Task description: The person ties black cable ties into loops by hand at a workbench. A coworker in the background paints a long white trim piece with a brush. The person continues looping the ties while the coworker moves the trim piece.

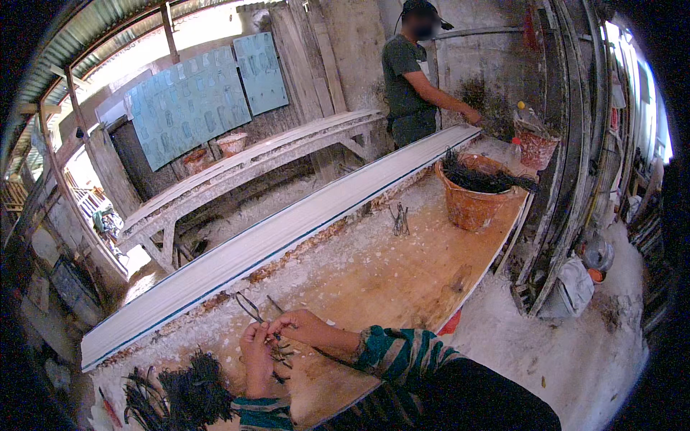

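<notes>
Both hands — left hand (257, 353), right hand (302, 327) — curled together.

Rough workshop: plaster-crusted workbench (402, 266), corrugated roof (79, 36), wire bucket (471, 201).

My left hand (256, 357) and right hand (302, 327) are bare, both forearms in long sleeves (402, 353) striped teal and dark, with dark trousers (474, 395) at near right.

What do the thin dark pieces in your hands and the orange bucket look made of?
Thin dark pieces: probably metal wire, dull and dark, bent into stiff narrow loops. Orange bucket: likely plastic, with a matte wall crusted in white residue.
</notes>
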Available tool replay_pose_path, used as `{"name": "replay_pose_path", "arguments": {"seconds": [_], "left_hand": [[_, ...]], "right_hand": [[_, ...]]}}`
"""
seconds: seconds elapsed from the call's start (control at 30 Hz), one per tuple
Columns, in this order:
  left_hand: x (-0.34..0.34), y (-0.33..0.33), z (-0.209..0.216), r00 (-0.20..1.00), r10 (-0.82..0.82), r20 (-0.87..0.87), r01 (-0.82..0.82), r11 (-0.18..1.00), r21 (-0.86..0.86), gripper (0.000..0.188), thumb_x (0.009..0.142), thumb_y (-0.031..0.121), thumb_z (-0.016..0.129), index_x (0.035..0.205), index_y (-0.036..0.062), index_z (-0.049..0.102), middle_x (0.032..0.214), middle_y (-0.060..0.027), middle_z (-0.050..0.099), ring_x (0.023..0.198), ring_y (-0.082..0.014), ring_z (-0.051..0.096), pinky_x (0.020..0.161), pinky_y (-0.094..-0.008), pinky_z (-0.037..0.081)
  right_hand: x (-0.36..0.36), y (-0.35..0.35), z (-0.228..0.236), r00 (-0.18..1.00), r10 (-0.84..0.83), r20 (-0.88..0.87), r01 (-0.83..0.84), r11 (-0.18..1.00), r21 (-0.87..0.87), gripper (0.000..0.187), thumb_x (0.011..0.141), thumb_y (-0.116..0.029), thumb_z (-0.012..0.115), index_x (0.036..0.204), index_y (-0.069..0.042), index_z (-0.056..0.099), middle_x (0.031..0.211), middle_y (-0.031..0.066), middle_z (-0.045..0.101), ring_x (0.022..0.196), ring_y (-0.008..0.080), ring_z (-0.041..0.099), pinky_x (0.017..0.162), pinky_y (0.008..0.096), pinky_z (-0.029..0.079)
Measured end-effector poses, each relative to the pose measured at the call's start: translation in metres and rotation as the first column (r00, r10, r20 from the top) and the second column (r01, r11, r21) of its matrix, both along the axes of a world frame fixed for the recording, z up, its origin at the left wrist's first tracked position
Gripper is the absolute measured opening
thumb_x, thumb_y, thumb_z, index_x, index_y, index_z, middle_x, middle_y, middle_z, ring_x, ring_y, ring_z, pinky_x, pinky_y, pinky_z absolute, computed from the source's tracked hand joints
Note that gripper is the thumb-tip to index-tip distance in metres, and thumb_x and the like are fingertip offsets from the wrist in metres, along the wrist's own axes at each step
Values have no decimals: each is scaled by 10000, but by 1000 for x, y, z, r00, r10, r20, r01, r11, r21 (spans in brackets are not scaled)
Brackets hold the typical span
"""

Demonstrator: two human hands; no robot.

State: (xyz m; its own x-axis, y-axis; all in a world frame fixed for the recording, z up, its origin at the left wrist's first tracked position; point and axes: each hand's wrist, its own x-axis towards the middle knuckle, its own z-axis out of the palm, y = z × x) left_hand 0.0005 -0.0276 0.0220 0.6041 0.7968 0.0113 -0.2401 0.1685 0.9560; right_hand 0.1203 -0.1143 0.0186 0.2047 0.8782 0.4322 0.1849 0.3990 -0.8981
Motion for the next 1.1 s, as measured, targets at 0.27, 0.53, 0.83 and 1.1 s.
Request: {"name": "replay_pose_path", "arguments": {"seconds": [0.27,0.53,0.83,1.1], "left_hand": [[-4,4,-2,995,-83,55,85,996,-32,94,826,161,554,779,80,562,689,15,558,578,-62,499,490,-189,401],[-4,0,1,997,-35,73,41,995,-89,115,826,160,560,732,109,519,654,23,534,570,-63,502,492,-189,417],[-4,-4,8,992,-15,124,27,995,-96,110,819,131,564,731,110,500,634,18,512,553,-68,476,495,-202,411],[-4,-10,9,998,-27,53,30,998,-56,81,794,145,596,792,101,528,681,24,531,588,-70,486,518,-212,412]], "right_hand": [[-6,-3,3,997,13,-78,-22,993,-115,169,788,-112,582,926,-16,602,809,50,631,757,98,564,712,253,450],[0,1,1,923,-257,285,215,961,173,141,794,-148,595,822,-10,606,814,41,599,788,124,547,705,248,438],[-6,0,3,990,-107,-93,115,989,96,74,795,-86,586,812,-15,597,822,49,571,791,127,535,711,247,428],[-4,0,2,948,-245,-202,248,969,-9,116,807,-136,580,808,-21,588,786,23,578,758,99,525,691,238,418]]}}
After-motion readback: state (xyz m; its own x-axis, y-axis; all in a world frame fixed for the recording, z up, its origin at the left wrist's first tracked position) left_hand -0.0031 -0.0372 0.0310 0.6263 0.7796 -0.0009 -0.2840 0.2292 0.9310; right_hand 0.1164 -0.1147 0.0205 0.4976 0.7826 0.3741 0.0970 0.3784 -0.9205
